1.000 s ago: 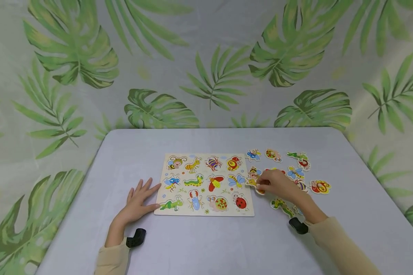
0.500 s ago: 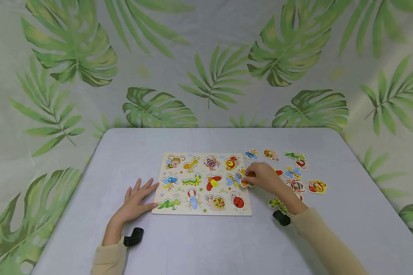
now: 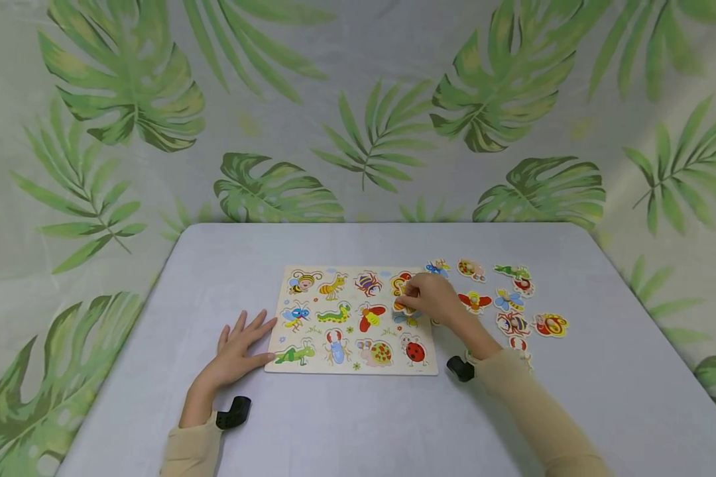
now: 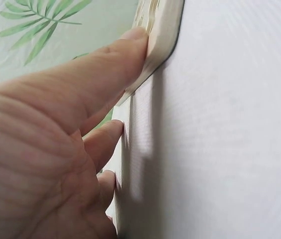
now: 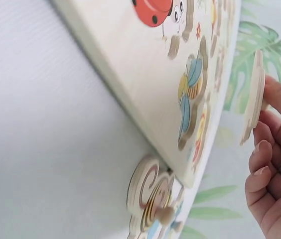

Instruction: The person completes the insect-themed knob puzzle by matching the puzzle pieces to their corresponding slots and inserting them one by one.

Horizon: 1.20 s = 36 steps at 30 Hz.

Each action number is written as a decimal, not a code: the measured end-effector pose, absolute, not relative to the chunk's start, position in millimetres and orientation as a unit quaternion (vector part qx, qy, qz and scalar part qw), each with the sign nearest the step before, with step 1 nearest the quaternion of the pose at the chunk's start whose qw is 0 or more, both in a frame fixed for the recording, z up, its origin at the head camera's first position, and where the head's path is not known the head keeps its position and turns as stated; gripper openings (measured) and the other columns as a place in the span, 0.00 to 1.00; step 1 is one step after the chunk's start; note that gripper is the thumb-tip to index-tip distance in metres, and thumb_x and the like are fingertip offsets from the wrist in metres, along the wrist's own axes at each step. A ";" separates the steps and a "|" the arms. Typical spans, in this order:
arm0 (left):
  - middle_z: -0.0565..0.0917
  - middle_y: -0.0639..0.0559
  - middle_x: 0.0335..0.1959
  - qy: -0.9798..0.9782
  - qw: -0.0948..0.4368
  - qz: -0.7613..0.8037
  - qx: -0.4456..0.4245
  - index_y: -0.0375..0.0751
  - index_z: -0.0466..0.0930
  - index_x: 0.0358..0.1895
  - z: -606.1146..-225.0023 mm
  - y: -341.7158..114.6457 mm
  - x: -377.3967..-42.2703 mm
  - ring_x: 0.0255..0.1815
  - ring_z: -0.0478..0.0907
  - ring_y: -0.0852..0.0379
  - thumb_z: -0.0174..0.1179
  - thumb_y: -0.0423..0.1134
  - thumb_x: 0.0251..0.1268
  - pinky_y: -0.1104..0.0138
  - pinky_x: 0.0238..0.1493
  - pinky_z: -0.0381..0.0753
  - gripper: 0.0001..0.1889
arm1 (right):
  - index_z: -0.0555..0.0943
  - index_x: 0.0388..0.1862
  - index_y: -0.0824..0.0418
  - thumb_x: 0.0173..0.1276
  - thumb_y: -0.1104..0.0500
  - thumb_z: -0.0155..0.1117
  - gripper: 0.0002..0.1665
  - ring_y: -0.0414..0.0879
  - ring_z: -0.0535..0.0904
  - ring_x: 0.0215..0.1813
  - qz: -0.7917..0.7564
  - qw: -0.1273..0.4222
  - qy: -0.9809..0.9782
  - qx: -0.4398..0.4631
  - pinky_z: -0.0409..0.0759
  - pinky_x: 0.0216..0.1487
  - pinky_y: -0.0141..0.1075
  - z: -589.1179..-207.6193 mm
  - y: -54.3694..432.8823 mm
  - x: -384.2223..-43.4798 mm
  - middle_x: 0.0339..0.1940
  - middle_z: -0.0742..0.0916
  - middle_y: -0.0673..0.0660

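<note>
Leaf-print cloth (image 3: 372, 142) fills twelve o'clock, and below it sits the white tabletop (image 3: 358, 424). From the left, we find the left hand (image 3: 237, 348), between eight and nine o'clock of the insect puzzle board (image 3: 352, 291): fingers spread wide, thumb and fingertips touching the board's edge! Across the board, toward three o'clock, the orange insect piece (image 5: 254, 102) hangs just above the surface, pinched between thumb and fingers of the right hand (image 3: 432, 298); its printed face is mostly hidden. On to the loose pieces: blue mosquito piece (image 3: 437, 266) at two o'clock, just beside the board's corner; snail piece (image 3: 471, 268) and grasshopper piece (image 3: 511, 271) between two and three; then, out at three, the spider piece (image 3: 513, 323) and, farthest right, the butterfly piece (image 3: 551, 324)!
</note>
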<state>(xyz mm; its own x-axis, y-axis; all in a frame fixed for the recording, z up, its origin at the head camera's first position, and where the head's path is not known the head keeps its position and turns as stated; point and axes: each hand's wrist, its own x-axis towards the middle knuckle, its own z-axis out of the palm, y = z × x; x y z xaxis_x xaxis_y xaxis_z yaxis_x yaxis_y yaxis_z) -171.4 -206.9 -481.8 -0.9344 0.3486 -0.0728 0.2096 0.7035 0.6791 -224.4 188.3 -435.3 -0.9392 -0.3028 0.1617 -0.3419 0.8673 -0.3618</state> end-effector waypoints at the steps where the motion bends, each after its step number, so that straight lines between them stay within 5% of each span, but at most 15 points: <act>1: 0.53 0.38 0.75 0.917 0.099 0.355 0.150 0.44 0.63 0.69 -482.2 -206.8 -171.2 0.77 0.32 0.32 0.63 0.44 0.57 0.37 0.69 0.24 0.35 | 0.77 0.16 0.56 0.56 0.49 0.70 0.17 0.38 0.65 0.20 0.195 0.050 -0.966 0.165 0.62 0.23 0.27 -435.8 185.7 -225.5 0.15 0.77 0.48; 17: 0.54 0.39 0.75 0.918 0.094 0.356 0.150 0.44 0.64 0.69 -480.3 -206.6 -169.9 0.76 0.33 0.32 0.63 0.46 0.57 0.37 0.69 0.24 0.35 | 0.80 0.18 0.55 0.57 0.47 0.69 0.16 0.39 0.69 0.20 0.221 0.012 -0.967 0.128 0.66 0.23 0.28 -435.2 149.0 -240.2 0.17 0.81 0.49; 36: 0.55 0.39 0.75 0.921 0.087 0.349 0.149 0.44 0.64 0.69 -484.1 -206.2 -170.4 0.76 0.34 0.32 0.64 0.44 0.56 0.37 0.69 0.25 0.35 | 0.74 0.13 0.54 0.58 0.47 0.68 0.21 0.40 0.63 0.15 0.225 0.035 -0.966 0.122 0.55 0.16 0.27 -443.7 113.9 -257.3 0.11 0.73 0.47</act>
